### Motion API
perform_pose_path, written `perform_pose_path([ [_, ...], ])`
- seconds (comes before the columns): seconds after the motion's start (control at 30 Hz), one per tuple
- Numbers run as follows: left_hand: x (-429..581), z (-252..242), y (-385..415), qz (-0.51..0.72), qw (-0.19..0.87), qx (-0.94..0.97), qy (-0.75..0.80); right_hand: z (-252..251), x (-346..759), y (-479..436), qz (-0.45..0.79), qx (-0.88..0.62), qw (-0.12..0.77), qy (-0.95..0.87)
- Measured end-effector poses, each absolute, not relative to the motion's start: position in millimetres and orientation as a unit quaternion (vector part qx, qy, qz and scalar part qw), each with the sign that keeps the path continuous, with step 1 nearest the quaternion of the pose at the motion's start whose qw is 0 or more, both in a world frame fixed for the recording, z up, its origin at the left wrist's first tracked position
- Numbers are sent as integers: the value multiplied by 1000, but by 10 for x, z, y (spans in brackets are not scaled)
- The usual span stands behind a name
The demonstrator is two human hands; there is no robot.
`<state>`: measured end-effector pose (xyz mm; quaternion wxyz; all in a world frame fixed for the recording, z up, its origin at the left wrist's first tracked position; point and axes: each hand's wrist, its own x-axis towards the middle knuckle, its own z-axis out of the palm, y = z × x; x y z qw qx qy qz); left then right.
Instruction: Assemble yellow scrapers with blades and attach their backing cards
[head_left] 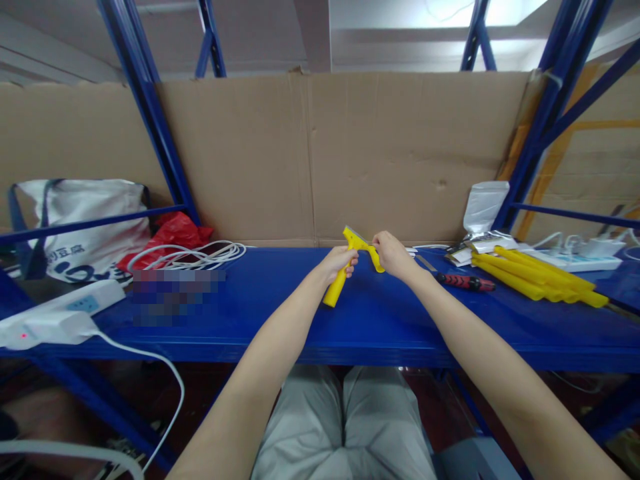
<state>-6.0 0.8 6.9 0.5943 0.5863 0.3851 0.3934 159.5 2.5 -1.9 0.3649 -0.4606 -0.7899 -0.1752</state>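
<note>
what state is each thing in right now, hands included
Yellow tool: held at a tilt
Left hand: closed around the yellow tool
Yellow piece: held, join to the tool unclear
Right hand: closed on the yellow piece
Red-and-black tool: lying down, not held
Yellow handles: piled together
Red bag: crumpled
Indicator light: lit

One wide head-worn view, facing forward and down.
It looks from above the wearer's lap [310,420], near the blue table [280,300], straight toward the cardboard [240,153] behind, with ceiling [260,40] along the top.
</note>
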Motion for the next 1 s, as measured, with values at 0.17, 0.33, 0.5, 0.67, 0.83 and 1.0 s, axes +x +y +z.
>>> perform_pose_path([
  [0.17, -223, 52, 144, 406, 630, 582, 315, 7, 1643, 25, -158, -481, 391, -769],
  [0.33, -323, 45, 194, 381, 654, 598, 263, 32, 1573, -22, -108, -457, 449, -760],
  [0.5, -360, 67, 163, 344, 655, 627, 244, 55, 1511, -72, -85, -417, 487, -763],
  [0.67, -369, 73, 134, 327, 653, 645, 228, 75, 1490, -108, -84, -402, 496, -765],
  [0.83, -374, 80, 132, 318, 655, 649, 221, 94, 1475, -138, -84, -391, 500, -768],
  [1.0, -387, 87, 135, 312, 648, 656, 227, 108, 1466, -166, -89, -383, 495, -775],
])
